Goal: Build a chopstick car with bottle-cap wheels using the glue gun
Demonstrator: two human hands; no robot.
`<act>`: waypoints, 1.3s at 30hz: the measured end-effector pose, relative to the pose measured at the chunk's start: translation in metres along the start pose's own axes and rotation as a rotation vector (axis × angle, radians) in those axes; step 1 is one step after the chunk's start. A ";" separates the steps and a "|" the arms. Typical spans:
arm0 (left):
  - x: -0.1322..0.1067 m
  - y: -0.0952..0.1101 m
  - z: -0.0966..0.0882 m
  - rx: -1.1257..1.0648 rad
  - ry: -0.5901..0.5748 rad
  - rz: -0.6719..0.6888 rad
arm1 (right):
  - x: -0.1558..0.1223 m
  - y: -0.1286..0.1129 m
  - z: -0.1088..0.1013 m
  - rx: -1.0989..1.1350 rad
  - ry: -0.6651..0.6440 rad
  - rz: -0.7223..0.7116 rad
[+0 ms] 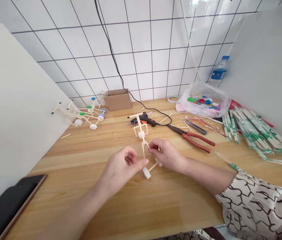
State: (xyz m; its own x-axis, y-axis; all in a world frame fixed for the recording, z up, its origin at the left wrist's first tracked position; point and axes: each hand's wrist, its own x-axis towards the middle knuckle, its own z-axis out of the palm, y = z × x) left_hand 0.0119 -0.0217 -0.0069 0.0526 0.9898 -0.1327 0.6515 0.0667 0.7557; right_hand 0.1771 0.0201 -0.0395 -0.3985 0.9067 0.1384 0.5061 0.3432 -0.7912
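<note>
A small tricycle model (138,122) made of wooden sticks stands on the table before me, with white bottle-cap wheels (147,172) at its near end. My right hand (167,154) pinches a thin stick of its frame from the right, partly covering one rear wheel. On the other side, my left hand (122,166) has its fingers curled and its thumb stretched apart toward the frame. Nothing shows between those fingers; whether the thumb tip touches the stick cannot be made out. Behind the model lies a black and orange glue gun (144,119).
Similar stick models (88,115) and a cardboard box (117,100) are at the back left. Pliers (193,138), a utility knife (196,127), wrapped chopsticks (256,130) and a bag of bottle caps (203,100) lie right. A phone (10,206) rests front left.
</note>
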 end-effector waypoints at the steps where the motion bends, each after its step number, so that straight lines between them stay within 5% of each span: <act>1: -0.006 -0.001 0.003 0.051 -0.014 -0.023 | 0.000 0.000 0.000 0.000 0.001 0.000; 11: -0.009 -0.017 0.029 0.164 -0.057 0.049 | 0.001 -0.003 0.002 -0.002 0.006 -0.019; 39: 0.007 -0.016 0.017 0.114 -0.066 0.060 | 0.000 -0.004 0.001 0.021 -0.006 -0.002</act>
State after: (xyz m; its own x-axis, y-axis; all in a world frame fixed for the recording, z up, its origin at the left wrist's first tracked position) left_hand 0.0143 -0.0177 -0.0307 0.1415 0.9808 -0.1342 0.7270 -0.0110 0.6865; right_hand 0.1739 0.0184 -0.0371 -0.4041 0.9044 0.1369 0.4893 0.3402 -0.8030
